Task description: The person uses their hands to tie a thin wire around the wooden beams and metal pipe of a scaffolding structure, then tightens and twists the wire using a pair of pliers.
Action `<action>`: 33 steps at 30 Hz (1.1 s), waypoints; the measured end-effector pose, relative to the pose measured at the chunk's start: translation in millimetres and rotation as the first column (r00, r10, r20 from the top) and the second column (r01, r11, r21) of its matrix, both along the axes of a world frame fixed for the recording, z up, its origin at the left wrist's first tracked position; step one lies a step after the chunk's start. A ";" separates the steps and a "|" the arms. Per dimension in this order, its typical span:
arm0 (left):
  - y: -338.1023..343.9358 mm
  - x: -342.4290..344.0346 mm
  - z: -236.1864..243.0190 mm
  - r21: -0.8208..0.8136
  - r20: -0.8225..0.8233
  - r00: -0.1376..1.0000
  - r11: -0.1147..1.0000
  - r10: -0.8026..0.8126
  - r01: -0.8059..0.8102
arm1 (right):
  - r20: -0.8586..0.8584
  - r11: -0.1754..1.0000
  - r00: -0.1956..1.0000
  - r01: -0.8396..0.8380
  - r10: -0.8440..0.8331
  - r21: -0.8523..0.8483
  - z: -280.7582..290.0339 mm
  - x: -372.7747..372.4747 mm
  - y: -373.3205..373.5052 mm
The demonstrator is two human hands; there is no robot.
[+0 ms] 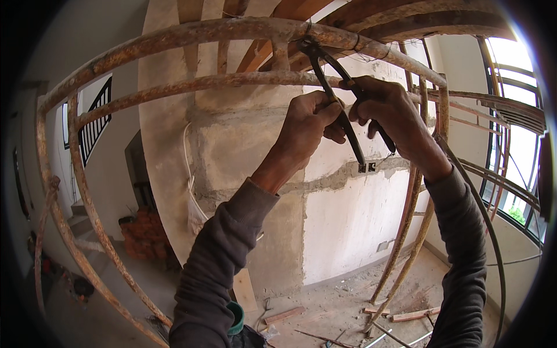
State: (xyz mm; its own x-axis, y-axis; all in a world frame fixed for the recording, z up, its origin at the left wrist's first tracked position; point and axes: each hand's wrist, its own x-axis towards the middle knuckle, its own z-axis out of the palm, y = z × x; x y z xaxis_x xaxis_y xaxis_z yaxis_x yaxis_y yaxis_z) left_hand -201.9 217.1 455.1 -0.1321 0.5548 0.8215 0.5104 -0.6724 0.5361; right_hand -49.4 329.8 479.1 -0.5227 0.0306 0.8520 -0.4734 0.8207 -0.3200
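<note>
A pair of dark long-handled end-cutting pincers reaches up to the rusty top pipe of a scaffold frame. Its jaws meet the pipe where thin tie wire is wound, and I cannot make out whether they bite on the wire. My left hand is closed round one handle. Around the other handle my right hand is closed, higher up and to the right. The handles stand somewhat apart, their lower ends sticking out below my fingers.
Wooden beams run overhead, behind the pipe. A second scaffold rail crosses below it, and rusty posts stand at right. Beyond is a partly plastered wall. Planks, rods and rubble lie on the floor; bricks are stacked left.
</note>
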 end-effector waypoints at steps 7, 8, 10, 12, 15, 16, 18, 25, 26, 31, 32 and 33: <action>2.0 -4.1 -1.0 0.022 0.022 1.000 1.000 -0.010 0.010 | 0.096 0.879 0.919 -0.329 0.382 -0.346 -32.1 2.7 -0.3; 0.7 -4.1 -1.0 0.018 0.019 1.000 1.000 0.009 -0.009 | 0.194 0.883 0.894 -0.325 0.403 -0.339 -28.1 3.7 5.7; -2.7 -3.0 0.0 0.012 0.011 0.999 0.999 0.047 -0.047 | 0.268 0.855 0.837 -0.370 0.476 -0.364 -22.9 4.7 13.2; -3.9 -1.7 1.9 0.006 0.005 0.998 0.998 0.062 -0.062 | 0.347 0.820 0.762 -0.403 0.547 -0.407 -14.7 2.5 21.2; -3.6 -3.1 4.8 0.003 -0.032 0.995 0.996 0.092 -0.092 | 0.400 0.754 0.657 -0.434 0.639 -0.493 -7.9 -3.3 28.8; -3.9 -4.5 4.7 0.006 -0.046 0.993 0.994 0.106 -0.105 | 0.377 0.730 0.647 -0.447 0.663 -0.516 -10.0 -5.0 27.1; -3.3 -3.2 1.6 0.024 -0.015 0.996 0.996 0.084 -0.083 | 0.341 0.681 0.621 -0.463 0.706 -0.567 -14.5 -8.8 23.6; 1.0 -6.2 -5.0 0.025 0.094 0.986 0.991 -0.135 0.134 | 0.256 0.557 0.556 -0.478 0.791 -0.680 -25.6 -15.8 10.5; -0.7 -6.6 -4.6 0.014 0.116 0.975 0.981 -0.192 0.192 | 0.256 0.556 0.555 -0.482 0.792 -0.677 -27.2 -16.9 9.0; -11.1 -3.5 -1.7 -0.044 0.267 0.907 0.936 -0.326 0.349 | 0.126 0.459 0.541 -0.543 0.832 -0.703 -38.9 -26.8 -1.1; -11.1 -1.6 -2.4 -0.034 0.301 0.917 0.958 -0.262 0.285 | 0.108 0.446 0.540 -0.548 0.834 -0.708 -41.3 -29.0 -3.7; -10.8 0.5 -3.2 -0.026 0.334 0.921 0.975 -0.198 0.219 | 0.090 0.433 0.540 -0.552 0.837 -0.712 -43.5 -31.5 -6.5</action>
State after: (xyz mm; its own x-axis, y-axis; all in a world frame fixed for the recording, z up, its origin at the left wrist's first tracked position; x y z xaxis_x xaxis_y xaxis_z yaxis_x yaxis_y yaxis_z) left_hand -201.4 206.3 451.9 -0.2640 0.6473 0.7151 0.1511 -0.7045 0.6935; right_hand -80.9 323.3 435.6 -0.8403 -0.1393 0.5239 -0.5055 -0.1481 -0.8500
